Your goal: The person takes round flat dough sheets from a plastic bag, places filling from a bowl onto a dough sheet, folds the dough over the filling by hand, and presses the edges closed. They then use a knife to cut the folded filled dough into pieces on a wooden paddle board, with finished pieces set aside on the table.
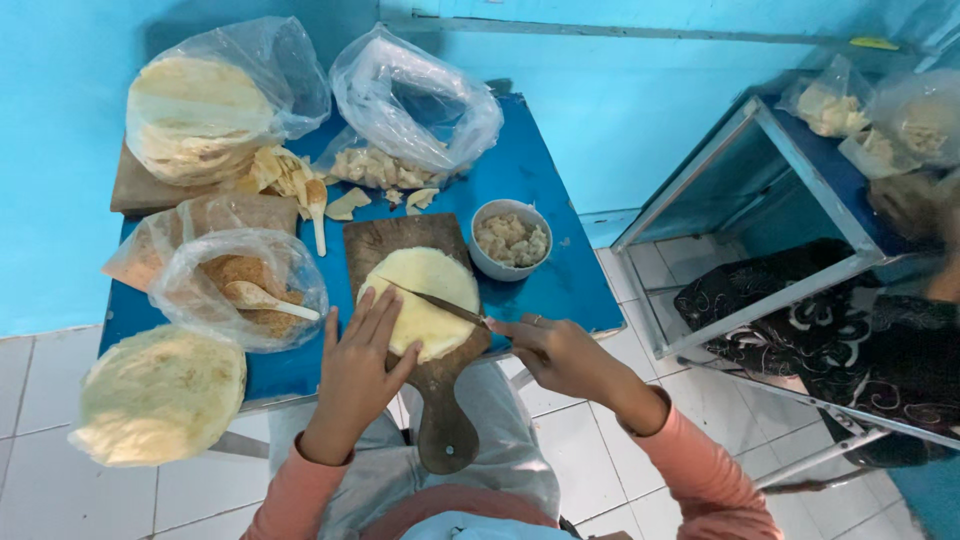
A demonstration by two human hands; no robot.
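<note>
Landmark: the brown wooden paddle-shaped cutting board (430,400), lying on the blue table (560,280) with its handle pointing back toward the person.
Thing being cut: a stack of pale yellow round flatbreads (425,300) sits on the board's wide end, covering most of it.
Left hand: the left hand (358,375) lies flat and spread, fingertips pressing the near-left edge of the stack; it grasps nothing.
Right hand: the right hand (560,355), off the board's right edge, is closed around the handle of a thin-bladed knife (432,302).
Blade against grip: the blade runs diagonally across the stack's top, its tip near the far-left rim, just beyond the left fingertips.
Doing it well: keep the fingertips behind the blade line, press evenly so the layers do not slide, and draw the edge through rather than chopping.
Beyond the board: a small white bowl of pale lumps (511,240) stands at its far-right corner.
</note>
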